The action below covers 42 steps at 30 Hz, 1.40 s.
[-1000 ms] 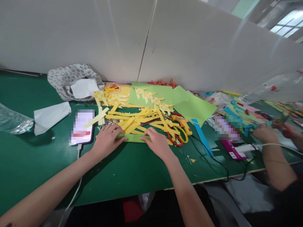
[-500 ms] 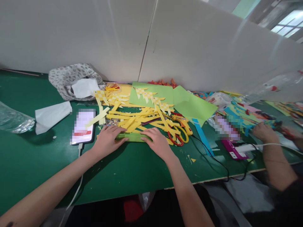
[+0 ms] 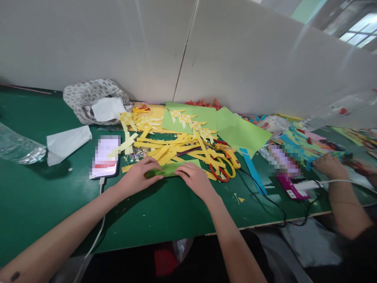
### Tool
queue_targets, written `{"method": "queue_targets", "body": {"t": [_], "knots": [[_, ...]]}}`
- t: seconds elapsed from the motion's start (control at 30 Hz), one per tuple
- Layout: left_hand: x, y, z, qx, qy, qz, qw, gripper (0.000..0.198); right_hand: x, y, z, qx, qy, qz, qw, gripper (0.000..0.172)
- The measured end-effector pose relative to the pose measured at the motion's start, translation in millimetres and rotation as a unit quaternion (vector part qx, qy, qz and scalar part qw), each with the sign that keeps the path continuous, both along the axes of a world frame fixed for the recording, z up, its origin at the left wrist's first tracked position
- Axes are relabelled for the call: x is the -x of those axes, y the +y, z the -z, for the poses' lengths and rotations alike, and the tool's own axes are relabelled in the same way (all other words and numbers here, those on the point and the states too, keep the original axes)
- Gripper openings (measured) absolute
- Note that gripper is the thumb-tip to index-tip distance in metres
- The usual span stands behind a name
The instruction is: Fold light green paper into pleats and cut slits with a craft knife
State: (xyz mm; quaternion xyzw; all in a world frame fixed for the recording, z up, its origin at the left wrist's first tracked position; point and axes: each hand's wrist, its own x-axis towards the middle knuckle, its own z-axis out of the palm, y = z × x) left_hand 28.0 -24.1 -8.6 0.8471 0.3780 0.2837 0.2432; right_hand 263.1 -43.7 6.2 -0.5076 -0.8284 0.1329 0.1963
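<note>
The left hand (image 3: 138,172) is clamped on the left end of a green paper (image 3: 169,168), and the right hand (image 3: 193,177) grips its near side further along, seemingly to keep the bent sheet steady from both sides. The paper sits between the table's (image 3: 147,220) near and back edges, just in front of the yellow strips (image 3: 165,153), while scissors (image 3: 223,180) lie right of the right hand, perhaps for easy reach

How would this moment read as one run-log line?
left hand: holding green paper | right hand: holding green paper | beyond: yellow strips
</note>
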Motion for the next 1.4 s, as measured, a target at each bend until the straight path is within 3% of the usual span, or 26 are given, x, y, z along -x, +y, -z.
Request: {"method": "queue_targets", "body": {"t": [0.37, 0.67, 0.9, 1.03, 1.27, 1.4], "knots": [[0, 0, 2.5, 0.023, -0.025, 0.008, 0.999, 0.018, 0, -3, -5.3, -0.022, -0.032, -0.033, 0.999, 0.02], [-3, -1, 5.4, -0.002, -0.036, 0.0, 0.999, 0.023, 13, -6, 0.2, -0.042, -0.011, -0.018, 0.999, 0.021], [-4, 0, 2.4, 0.106, -0.061, -0.073, 0.99, 0.012, 14, -2, -0.1, 0.019, 0.02, 0.03, 0.999, 0.015], [-4, 1, 0.4, 0.168, -0.088, -0.078, 0.979, 0.012, 13, -2, -1.5, 0.019, 0.005, 0.023, 1.0, 0.017], [-5, -4, -4.3, 0.166, -0.161, -0.075, 0.97, 0.009, 19, -8, -2.0, -0.148, -0.04, -0.008, 0.988, 0.025], [-6, -7, -9.3, 0.157, -0.171, -0.069, 0.97, 0.01, 23, -12, -1.2, -0.166, -0.028, -0.014, 0.986, 0.024]]}}
